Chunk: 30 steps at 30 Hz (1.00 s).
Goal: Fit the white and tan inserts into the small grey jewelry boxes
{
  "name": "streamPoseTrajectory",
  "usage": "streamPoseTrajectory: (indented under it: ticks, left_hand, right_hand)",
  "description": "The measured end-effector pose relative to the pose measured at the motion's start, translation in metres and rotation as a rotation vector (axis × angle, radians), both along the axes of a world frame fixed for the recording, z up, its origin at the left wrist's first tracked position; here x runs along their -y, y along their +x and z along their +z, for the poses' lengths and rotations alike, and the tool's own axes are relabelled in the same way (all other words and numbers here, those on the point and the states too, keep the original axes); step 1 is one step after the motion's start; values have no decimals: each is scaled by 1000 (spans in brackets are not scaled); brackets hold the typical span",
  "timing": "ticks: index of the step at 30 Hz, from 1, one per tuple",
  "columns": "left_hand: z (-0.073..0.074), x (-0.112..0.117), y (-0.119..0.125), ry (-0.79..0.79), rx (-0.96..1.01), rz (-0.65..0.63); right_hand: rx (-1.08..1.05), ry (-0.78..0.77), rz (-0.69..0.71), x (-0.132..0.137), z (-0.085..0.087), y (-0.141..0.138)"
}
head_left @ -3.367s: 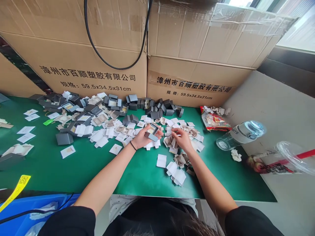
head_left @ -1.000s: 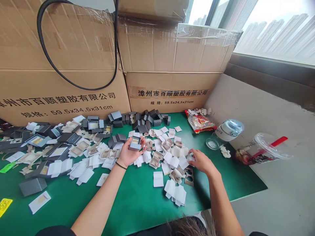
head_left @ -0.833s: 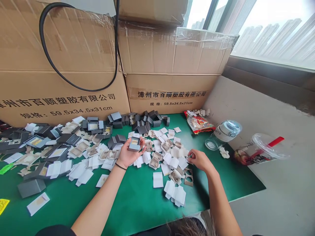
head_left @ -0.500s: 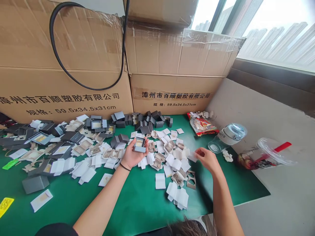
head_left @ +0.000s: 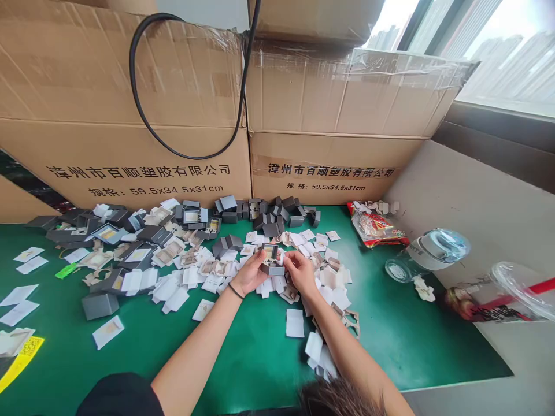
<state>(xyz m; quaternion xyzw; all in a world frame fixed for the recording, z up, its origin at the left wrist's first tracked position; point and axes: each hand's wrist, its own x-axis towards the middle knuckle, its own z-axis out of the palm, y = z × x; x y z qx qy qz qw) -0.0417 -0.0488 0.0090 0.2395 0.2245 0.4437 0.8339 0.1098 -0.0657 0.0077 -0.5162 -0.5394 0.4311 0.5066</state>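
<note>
My left hand [head_left: 252, 274] is closed around a small grey hinged gift box [head_left: 273, 270] whose lid stands raised, showing a pale insert inside. At the box's right side, the fingers of my right hand [head_left: 302, 273] are pinched together, with a bit of something white at their tips. What that white piece is cannot be made out. Beneath and around both hands lie loose white card pieces [head_left: 295, 323] and beige cardboard inserts [head_left: 169, 252].
Several grey boxes [head_left: 100, 305] are heaped at left and along the back. Large cartons [head_left: 173, 150] form a wall behind the green table [head_left: 243, 370]. At right are a red snack bag [head_left: 376, 226], a glass bottle [head_left: 427, 254] and a plastic cup [head_left: 498, 292].
My right hand has come left from the card pile to the box in my left hand. A white slip was in its fingers before. The view has turned left.
</note>
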Motion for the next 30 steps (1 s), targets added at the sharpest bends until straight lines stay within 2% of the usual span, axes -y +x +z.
streamPoseTrajectory:
  ticks: [3,7,11,18,22,27,30]
  left_hand:
    - [2,2,4,-14,-16,11]
    - [4,4,9,-72,-50,30]
    - [5,3,11,-136,-101,49]
    - [3,0,11,-94,-163,71]
    - [3,1,10,-89,-139,66]
    - [7,3,10,54,-194,-5]
    - [7,2,11,47,-246,17]
  right_hand:
    - [64,36,-49,3,-6,-1]
    - [213,151,-120,3,0,-1]
    - [268,218,-168,5,3,0]
    - [274,178,-100,8,-2,0]
    - [262,165,-107,7,-1,1]
    - [324,185,-43,7,-4,1]
    - [357,231,-69,6,-5,-2]
